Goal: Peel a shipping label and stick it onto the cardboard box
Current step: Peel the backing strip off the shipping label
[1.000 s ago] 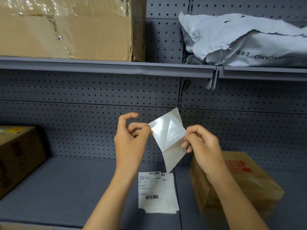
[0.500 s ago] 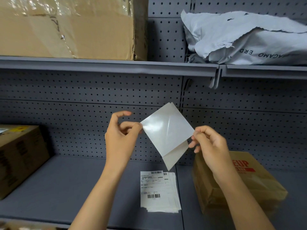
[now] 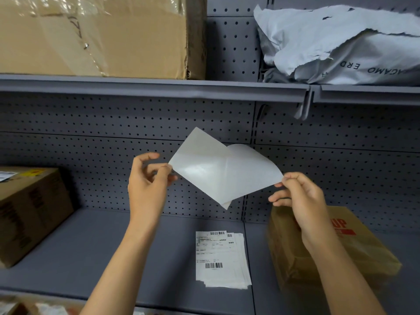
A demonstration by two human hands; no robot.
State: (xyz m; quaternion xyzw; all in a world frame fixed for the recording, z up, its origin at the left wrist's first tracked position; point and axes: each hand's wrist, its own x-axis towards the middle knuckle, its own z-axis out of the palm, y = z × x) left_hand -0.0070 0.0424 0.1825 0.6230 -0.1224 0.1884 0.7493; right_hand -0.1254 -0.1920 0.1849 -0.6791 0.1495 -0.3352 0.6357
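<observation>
Grey shelf (image 3: pixel 113 258), hands wider apart, label (image 3: pixel 250 171) peeled further from backing (image 3: pixel 200 164)

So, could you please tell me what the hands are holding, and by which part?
A white glossy label sheet, half peeled: left hand pinches its left corner, right hand its right corner.

A grey shelf (image 3: pixel 109 253) carries a stack of labels (image 3: pixel 221 258) at six o'clock, a cardboard box (image 3: pixel 354 253) at four and another box (image 3: pixel 29 210) at nine.
</observation>
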